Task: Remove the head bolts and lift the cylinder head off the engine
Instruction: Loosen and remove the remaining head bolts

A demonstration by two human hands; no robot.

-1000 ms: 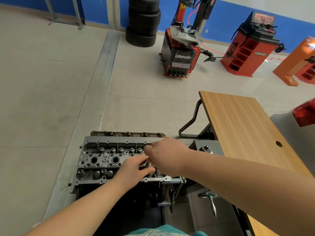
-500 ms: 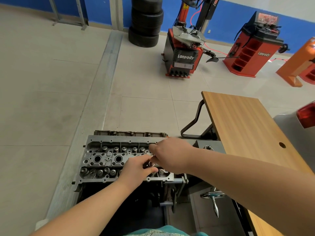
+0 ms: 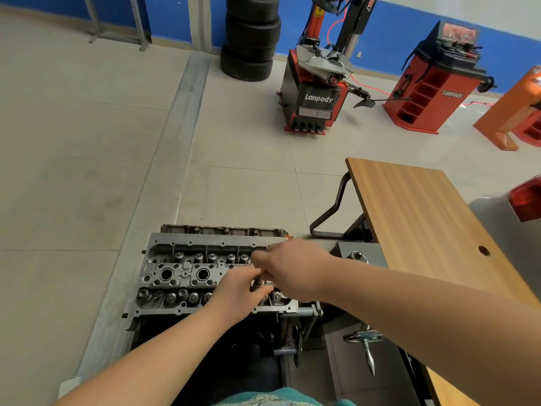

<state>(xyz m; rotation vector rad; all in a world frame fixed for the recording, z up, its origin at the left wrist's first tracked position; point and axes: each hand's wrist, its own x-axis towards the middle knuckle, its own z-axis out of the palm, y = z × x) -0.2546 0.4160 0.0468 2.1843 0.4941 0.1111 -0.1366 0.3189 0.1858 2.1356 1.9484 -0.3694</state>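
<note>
The grey aluminium cylinder head (image 3: 181, 276) lies on top of the engine on a stand, valve springs and plug wells facing up. Both my hands meet over its right part. My left hand (image 3: 240, 291) comes in from below, and its fingertips pinch a short dark metal head bolt (image 3: 259, 284) that stands up from the head. My right hand (image 3: 292, 268) reaches in from the right with its fingers curled around the top of the same bolt. The right end of the head is hidden under my hands.
A wooden table (image 3: 424, 224) stands close on the right. The stand's handwheel (image 3: 363, 338) sits below my right forearm. Farther off on the tiled floor are stacked tyres (image 3: 251, 39), a tyre changer (image 3: 316, 92) and a red wheel balancer (image 3: 433, 83). A car's tail-light (image 3: 527, 200) shows at the right edge.
Both hands stay over the same spot on the head. My left fingers have closed in on the bolt, which now stands a little higher between the hands.
</note>
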